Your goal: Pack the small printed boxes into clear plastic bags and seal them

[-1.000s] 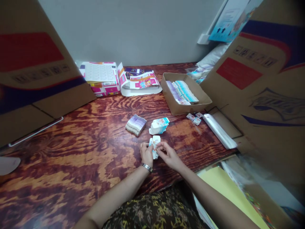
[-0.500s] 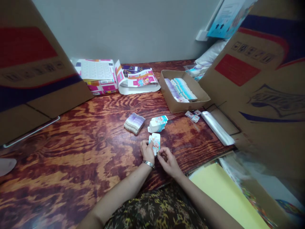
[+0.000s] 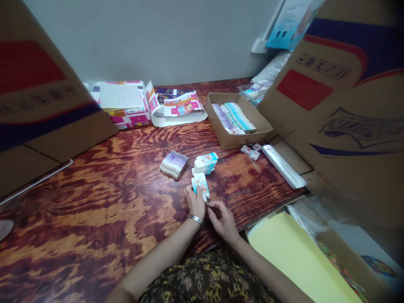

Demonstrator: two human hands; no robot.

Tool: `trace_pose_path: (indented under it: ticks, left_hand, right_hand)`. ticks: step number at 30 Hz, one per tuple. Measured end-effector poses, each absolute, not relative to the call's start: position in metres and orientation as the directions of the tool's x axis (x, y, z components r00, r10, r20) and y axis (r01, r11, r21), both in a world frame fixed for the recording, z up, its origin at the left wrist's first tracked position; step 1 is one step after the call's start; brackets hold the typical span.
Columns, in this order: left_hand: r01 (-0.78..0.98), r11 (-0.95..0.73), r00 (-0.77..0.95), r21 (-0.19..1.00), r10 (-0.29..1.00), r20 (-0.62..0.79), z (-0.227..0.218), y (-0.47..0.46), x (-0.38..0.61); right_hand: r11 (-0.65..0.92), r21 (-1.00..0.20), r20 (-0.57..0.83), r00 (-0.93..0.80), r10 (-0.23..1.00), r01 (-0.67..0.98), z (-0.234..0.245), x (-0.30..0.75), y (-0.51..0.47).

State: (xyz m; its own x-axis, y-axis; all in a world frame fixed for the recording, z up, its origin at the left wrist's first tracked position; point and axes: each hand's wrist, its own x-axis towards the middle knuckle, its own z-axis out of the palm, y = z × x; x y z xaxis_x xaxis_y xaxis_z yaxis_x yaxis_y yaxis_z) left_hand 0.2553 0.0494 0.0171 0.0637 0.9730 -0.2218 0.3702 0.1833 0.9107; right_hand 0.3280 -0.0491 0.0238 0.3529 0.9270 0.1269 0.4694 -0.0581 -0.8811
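A small white and light-blue carton [image 3: 202, 184] with its flaps open is held in my left hand [image 3: 196, 203], thumb across its printed face. My right hand [image 3: 223, 219] is at the carton's near end, with thumb and forefinger pinched together. What those fingertips grip is too small to make out. Just beyond stands a bundle of similar cartons [image 3: 205, 163] lying on its side. To the left lies a stack of purple and white sachets [image 3: 174, 165]. A thin rubber band [image 3: 222, 182] lies right of the held carton.
An open cardboard tray [image 3: 227, 139] holds purple and blue bundles. Nearby are loose sachets [image 3: 250, 151] and a roll of clear plastic [image 3: 284, 167]. Large cartons stand left [image 3: 91, 126] and right [image 3: 347, 101]. Printed packaging [image 3: 179, 120] lies by the wall; yellow paper [image 3: 293, 252] is at lower right.
The view has shifted slightly. My left hand has tilted the carton and brought its far end up near the bundle. My right fingertips stay at its near end, pinched closer together.
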Motion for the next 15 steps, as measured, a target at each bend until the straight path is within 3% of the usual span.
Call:
trace_pose_path:
  ticks: [4,7,15]
  left_hand:
    - [0.401,0.159,0.045,0.902,0.980,-0.193,0.018,0.052,0.253]
    - [0.425,0.130,0.061,0.896,0.983,-0.172,0.020,0.052,0.251]
    - [0.441,0.050,0.078,0.896,0.993,-0.093,0.022,0.057,0.238]
  right_hand:
    - [-0.050,-0.852,0.188,0.395,0.899,0.521,0.033,0.340,-0.038]
    - [-0.071,-0.880,0.158,0.430,0.889,0.470,0.031,0.350,-0.022]
    - [-0.306,-0.867,-0.172,0.340,0.925,0.394,0.022,0.356,0.006]
